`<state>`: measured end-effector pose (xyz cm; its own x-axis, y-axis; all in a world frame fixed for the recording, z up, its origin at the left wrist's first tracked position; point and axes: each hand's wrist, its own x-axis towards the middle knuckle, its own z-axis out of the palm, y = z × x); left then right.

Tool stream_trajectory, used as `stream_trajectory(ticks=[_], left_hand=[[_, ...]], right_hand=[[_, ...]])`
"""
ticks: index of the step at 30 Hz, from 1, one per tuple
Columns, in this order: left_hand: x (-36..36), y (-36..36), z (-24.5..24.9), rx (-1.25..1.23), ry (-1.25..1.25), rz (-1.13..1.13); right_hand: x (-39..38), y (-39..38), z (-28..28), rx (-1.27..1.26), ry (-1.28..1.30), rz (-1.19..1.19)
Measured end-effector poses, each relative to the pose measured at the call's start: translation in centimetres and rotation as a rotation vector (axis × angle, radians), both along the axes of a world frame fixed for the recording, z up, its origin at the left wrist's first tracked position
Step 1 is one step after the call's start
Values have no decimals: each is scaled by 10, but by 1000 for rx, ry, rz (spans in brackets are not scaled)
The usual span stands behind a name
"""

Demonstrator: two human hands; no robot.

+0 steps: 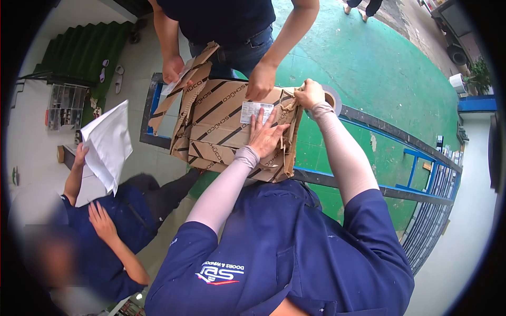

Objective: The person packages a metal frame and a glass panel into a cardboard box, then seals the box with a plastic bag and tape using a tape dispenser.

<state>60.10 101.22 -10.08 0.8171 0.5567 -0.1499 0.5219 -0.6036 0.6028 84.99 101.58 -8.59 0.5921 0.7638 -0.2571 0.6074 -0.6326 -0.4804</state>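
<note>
A brown cardboard package [221,124] printed with black stripes lies across a blue metal frame [369,118]. My left hand [265,136] rests flat on it, fingers spread, just below a white label [256,111]. My right hand [309,93] pinches the torn cardboard edge [291,105] at the package's far right corner. Opposite me stands another person. One of their hands [261,81] presses on the package's top edge. Their other hand [173,68] holds a loose torn cardboard strip [184,89].
A roll of tape [333,98] sits on the frame behind my right hand. At the left a crouching person in blue holds white sheets [108,142]. Green floor [379,68] lies beyond the frame; a rack of blue bars [435,179] stands at the right.
</note>
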Motion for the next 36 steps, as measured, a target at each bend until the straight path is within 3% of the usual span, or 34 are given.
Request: stream_trajectory(ticks=[3, 6, 9, 12, 15, 17, 20, 21, 23, 24, 27, 30, 33, 36], left_hand=[[4, -5, -5, 13, 35, 28], [7, -6, -4, 55, 79, 55], [13, -10, 14, 93, 205, 61], [13, -10, 9, 60, 162, 80], [13, -6, 0, -44, 109, 93], [26, -8, 29, 9, 120, 119], [58, -12, 46, 68, -116, 273], [67, -10, 41, 66, -109, 265], [87, -3, 25, 62, 39, 232], [91, 3, 20, 80, 79, 235], [96, 13, 13, 46, 138, 237], [94, 15, 7, 18, 73, 236], [88, 18, 10, -6, 50, 269], [89, 26, -3, -54, -23, 269]], right_hand=[[19, -10, -16, 181, 190, 12], [25, -9, -19, 172, 240, 11], [18, -4, -9, 58, 196, 57], [16, 4, 2, -85, 54, 170], [24, -9, 1, 72, 222, -67], [33, -31, 3, 136, 294, -101], [19, -76, -7, 179, 72, 11], [6, -93, -7, 100, -208, 148], [0, -117, -26, 221, -490, 262], [14, -122, -33, 64, -374, 311], [31, -133, -18, -89, -389, 315], [66, -176, -26, 66, -502, 123], [105, -215, -28, 41, -422, 42], [118, -226, -29, -151, -379, 129]])
